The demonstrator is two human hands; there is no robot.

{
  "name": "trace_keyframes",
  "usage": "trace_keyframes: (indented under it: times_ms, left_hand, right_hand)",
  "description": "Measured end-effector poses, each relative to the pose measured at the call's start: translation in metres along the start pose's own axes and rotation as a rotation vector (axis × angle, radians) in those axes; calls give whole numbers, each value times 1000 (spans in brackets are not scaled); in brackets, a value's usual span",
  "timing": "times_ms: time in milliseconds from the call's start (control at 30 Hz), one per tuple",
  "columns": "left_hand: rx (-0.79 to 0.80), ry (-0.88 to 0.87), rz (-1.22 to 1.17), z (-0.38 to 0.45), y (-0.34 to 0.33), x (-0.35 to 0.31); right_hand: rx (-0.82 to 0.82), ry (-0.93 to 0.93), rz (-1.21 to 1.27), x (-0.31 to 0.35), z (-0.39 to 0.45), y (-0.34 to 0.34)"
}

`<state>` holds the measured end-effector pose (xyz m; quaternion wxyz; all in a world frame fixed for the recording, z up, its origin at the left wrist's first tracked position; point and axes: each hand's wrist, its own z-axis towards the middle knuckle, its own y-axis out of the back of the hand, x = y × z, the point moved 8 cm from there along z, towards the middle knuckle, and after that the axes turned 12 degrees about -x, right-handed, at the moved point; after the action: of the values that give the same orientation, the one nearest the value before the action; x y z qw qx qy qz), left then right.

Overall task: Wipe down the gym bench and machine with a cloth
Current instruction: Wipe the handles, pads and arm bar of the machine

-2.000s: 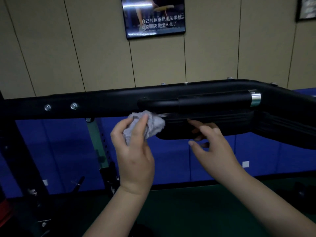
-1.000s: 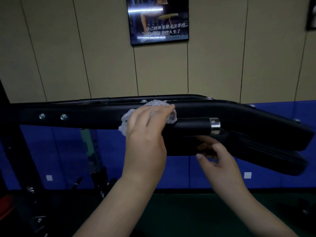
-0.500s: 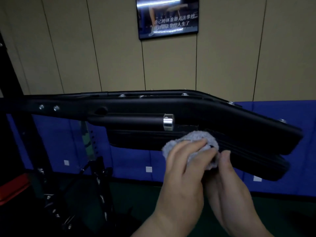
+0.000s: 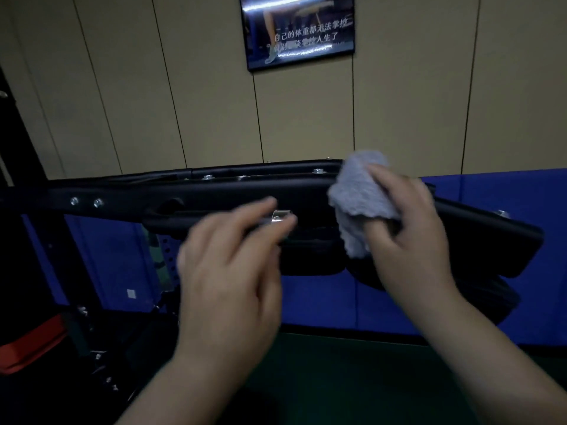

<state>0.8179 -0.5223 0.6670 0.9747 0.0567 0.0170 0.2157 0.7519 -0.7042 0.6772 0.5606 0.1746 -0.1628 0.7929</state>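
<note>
A black machine crossbar (image 4: 214, 188) with bolts runs across the view at chest height. Below it hang a black grip handle (image 4: 171, 220) with a chrome ring (image 4: 280, 216) and a dark pad (image 4: 310, 259). My right hand (image 4: 411, 240) grips a crumpled grey cloth (image 4: 359, 197) and presses it against the bar's right part. My left hand (image 4: 227, 271) is blurred in front of the handle. Its fingers are stretched toward the chrome ring and hold nothing.
A framed poster (image 4: 299, 29) hangs on the beige panelled wall. Blue padding (image 4: 316, 302) lines the wall's lower part above a green floor (image 4: 337, 378). A black upright frame (image 4: 30, 271) and a red object (image 4: 27, 345) stand at the left.
The cloth has passed from my left hand to my right hand, which has carried it up and right onto the bar. My left hand has moved off it toward the handle.
</note>
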Motion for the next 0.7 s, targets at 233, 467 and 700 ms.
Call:
trace_keyframes:
  times_ms: [233, 467, 700]
  left_hand:
    - [233, 87, 72, 16, -24, 54]
    - [180, 65, 34, 14, -25, 55]
    - [119, 105, 16, 10, -28, 55]
  right_hand:
    - [627, 174, -416, -6, -23, -126]
    - [685, 183, -745, -26, -2, -74]
    - [306, 98, -448, -19, 16, -43]
